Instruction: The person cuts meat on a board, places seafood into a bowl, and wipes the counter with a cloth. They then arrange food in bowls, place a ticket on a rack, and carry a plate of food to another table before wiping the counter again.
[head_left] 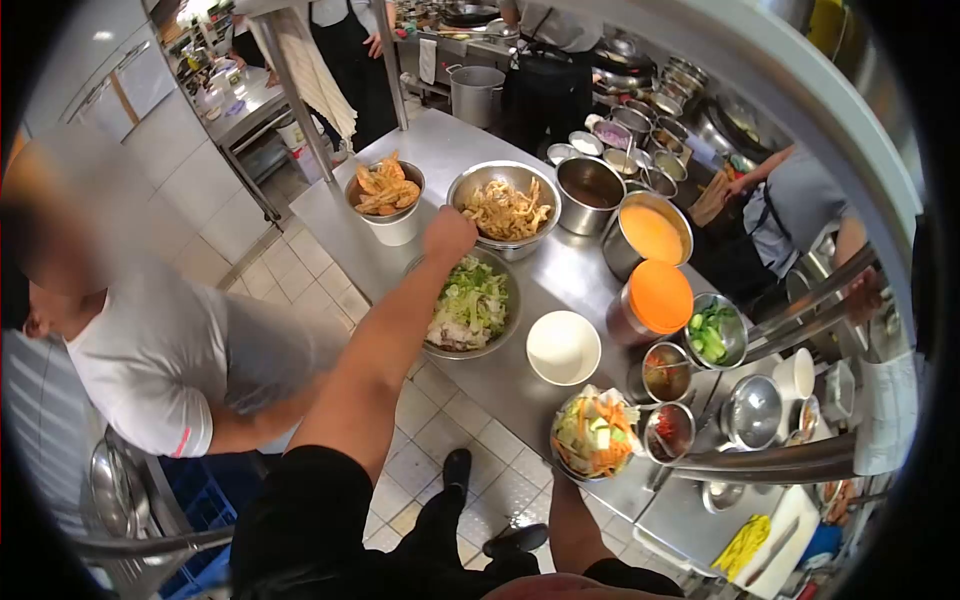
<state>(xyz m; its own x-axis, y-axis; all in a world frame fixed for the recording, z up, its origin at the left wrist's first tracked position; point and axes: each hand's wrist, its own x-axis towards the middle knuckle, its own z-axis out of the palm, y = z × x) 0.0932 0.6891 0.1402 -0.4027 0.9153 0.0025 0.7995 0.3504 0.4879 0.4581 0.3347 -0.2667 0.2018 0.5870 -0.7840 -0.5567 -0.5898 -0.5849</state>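
My left hand [450, 236] is closed at the near left rim of a metal bowl [541, 178] of golden fried pieces [507, 209]. What its fingers hold, if anything, is hidden. Under my left forearm stands a metal bowl [513, 310] of shredded lettuce [472, 300]. Low at the counter's near edge, a bowl of chopped vegetables [597, 432] with carrot and cucumber rests in my right hand [566, 482], whose fingers are mostly hidden beneath it. An off-white round bowl [563, 347] sits between the lettuce and the vegetables.
Fried pastries [386, 188] fill a container at the far left. Along the right stand a pot of dark liquid [590, 190], a pot of orange sauce [652, 235], an orange-lidded tub [660, 297] and greens [710, 333]. A co-worker [180, 350] stands close on my left; metal rails [780, 455] cross the right.
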